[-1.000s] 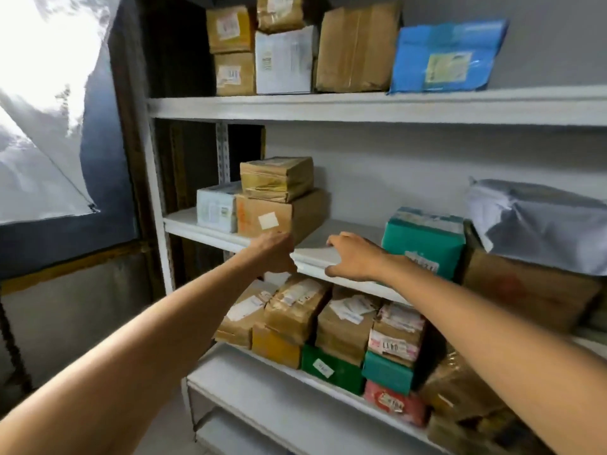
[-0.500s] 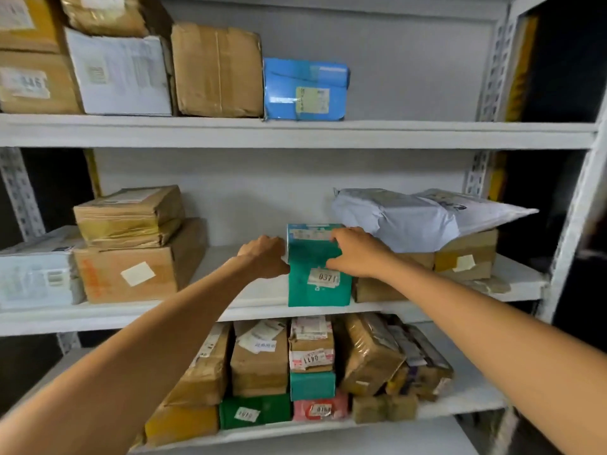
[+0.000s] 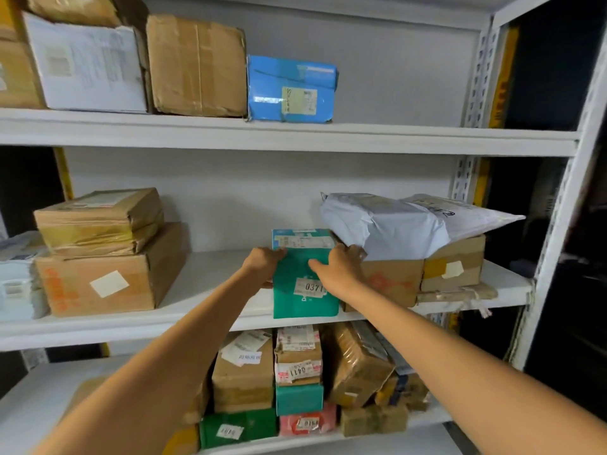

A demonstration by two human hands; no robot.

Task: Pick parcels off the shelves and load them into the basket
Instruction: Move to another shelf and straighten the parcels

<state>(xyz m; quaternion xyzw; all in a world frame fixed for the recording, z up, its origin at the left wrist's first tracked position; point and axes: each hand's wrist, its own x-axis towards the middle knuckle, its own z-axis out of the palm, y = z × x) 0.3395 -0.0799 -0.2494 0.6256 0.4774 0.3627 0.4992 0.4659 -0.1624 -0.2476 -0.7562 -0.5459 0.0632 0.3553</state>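
Observation:
A teal parcel [image 3: 303,303] with a white label reading 0371 stands at the front edge of the middle shelf [image 3: 203,318]. My left hand [image 3: 262,264] grips its left side near the top. My right hand [image 3: 338,269] holds its right side, with the thumb across the teal front. Both forearms reach up from the bottom of the view. No basket is in view.
Brown boxes [image 3: 105,274] stack at the left of the middle shelf; a grey mailer bag [image 3: 394,224] lies on brown boxes just right of the teal parcel. The top shelf holds a blue parcel [image 3: 292,90] and cartons. Several small parcels [image 3: 295,382] crowd the lower shelf.
The view swung right to face the shelf square on. Both hands moved from the shelf edge to the teal parcel and now clasp its sides, closer in view than half a second ago.

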